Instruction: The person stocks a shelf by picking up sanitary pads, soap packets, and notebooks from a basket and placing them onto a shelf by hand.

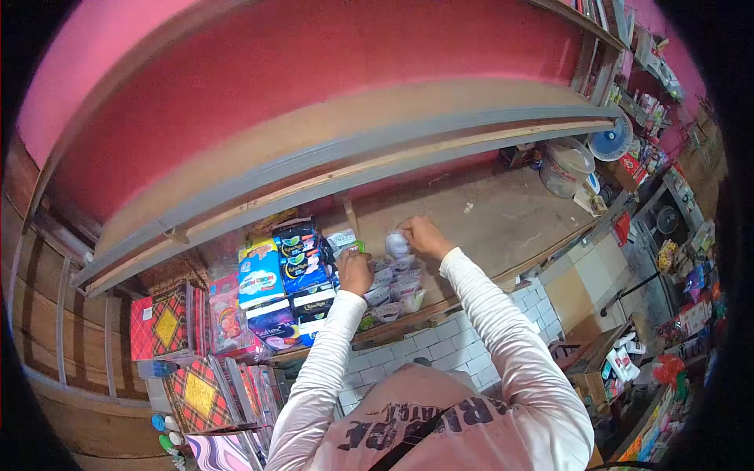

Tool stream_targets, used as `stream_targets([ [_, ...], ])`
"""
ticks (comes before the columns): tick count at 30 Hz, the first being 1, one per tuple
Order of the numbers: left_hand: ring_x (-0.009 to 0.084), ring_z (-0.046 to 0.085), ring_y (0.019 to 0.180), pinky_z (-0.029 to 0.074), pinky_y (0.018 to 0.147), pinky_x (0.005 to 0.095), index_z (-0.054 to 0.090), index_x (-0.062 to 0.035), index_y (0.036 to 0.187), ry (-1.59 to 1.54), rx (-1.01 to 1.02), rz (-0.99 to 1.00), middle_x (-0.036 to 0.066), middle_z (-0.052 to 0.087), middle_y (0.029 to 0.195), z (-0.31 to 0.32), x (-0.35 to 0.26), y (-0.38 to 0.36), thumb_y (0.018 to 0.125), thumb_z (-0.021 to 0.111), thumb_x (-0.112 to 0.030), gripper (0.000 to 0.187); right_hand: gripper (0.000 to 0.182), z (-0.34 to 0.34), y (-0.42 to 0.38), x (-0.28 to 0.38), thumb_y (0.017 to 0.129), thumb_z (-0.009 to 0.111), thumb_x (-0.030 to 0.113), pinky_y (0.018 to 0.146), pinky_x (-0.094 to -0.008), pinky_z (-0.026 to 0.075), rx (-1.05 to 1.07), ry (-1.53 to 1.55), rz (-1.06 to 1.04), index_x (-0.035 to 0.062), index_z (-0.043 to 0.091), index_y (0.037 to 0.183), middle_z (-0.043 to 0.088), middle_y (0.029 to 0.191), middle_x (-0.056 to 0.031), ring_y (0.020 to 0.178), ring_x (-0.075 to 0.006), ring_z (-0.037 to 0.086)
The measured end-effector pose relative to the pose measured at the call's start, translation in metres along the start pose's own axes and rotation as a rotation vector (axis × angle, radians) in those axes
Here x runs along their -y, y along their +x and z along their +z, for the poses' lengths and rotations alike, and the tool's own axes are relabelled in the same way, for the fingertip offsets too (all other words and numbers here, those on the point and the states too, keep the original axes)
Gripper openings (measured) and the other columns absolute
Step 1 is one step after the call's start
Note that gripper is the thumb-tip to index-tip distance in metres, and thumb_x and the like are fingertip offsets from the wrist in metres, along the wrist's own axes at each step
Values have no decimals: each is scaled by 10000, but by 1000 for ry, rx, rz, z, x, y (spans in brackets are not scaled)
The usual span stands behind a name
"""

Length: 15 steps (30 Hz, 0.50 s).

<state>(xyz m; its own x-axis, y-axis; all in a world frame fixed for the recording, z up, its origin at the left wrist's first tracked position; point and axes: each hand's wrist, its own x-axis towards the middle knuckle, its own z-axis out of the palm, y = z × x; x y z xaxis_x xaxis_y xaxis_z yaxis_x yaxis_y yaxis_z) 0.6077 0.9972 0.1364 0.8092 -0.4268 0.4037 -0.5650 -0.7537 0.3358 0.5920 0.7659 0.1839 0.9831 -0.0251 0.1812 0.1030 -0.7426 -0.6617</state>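
Note:
My right hand point(425, 237) reaches over the lower shelf, fingers closed on a small white-and-lilac pouch point(397, 245) at the back of a cluster. Below it stand several similar small clear-and-white pouches point(390, 289) with purple print, packed close together in rows. To their left, my left hand point(356, 272) has its fingers bent against a green-and-white packet point(343, 240); its grip is partly hidden. Beside that hand are stacked dark Softex pad packs point(275, 323), dark blue-and-black pad packs point(301, 267) and a light blue diaper pack point(260, 272).
A wooden shelf point(479, 212) runs along the pink wall, with a grey-edged upper shelf point(353, 145) above my hands. Plaid-covered books point(196, 392) are stacked at left. A clear plastic tub point(567, 168) stands far right. White floor tiles point(424, 339) show below.

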Motion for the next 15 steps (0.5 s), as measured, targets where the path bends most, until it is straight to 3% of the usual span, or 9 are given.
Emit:
stream_targets([
  [1, 326, 583, 1025, 425, 871, 477, 754, -80, 829, 20, 22, -8, 151, 706, 901, 6, 1, 1, 761, 702, -172, 125, 186, 7, 0, -3, 852, 634, 125, 826, -472, 517, 41, 4, 61, 38, 748, 971, 687, 956, -247, 927, -411, 667],
  [4, 323, 601, 977, 428, 849, 485, 745, -83, 724, 43, 4, 11, 142, 703, 819, 22, 9, 1, 770, 671, -169, 123, 183, 38, 2, -34, 840, 629, 134, 817, -460, 523, 93, 19, -27, 65, 754, 955, 690, 927, -241, 901, -405, 673],
  [8, 329, 618, 924, 429, 825, 482, 744, -78, 729, 43, 43, 19, 149, 701, 807, 10, 5, 3, 770, 668, -163, 122, 158, 47, 3, -40, 810, 626, 118, 798, -456, 526, 197, -11, -87, 63, 752, 887, 687, 871, -235, 857, -399, 677],
  [11, 338, 623, 912, 425, 813, 480, 745, -75, 734, 45, 63, 13, 157, 698, 801, 12, 8, 4, 769, 664, -152, 117, 189, 54, 11, -50, 800, 644, 62, 836, -419, 528, 267, -47, -85, 42, 755, 952, 721, 919, -187, 886, -363, 694],
  [15, 344, 623, 917, 422, 809, 483, 751, -74, 754, 67, 81, 4, 169, 697, 811, 12, 8, 7, 773, 650, -133, 118, 157, 47, 9, -36, 773, 607, 74, 782, -461, 529, 229, -7, -132, 43, 743, 845, 683, 847, -237, 834, -403, 679],
])
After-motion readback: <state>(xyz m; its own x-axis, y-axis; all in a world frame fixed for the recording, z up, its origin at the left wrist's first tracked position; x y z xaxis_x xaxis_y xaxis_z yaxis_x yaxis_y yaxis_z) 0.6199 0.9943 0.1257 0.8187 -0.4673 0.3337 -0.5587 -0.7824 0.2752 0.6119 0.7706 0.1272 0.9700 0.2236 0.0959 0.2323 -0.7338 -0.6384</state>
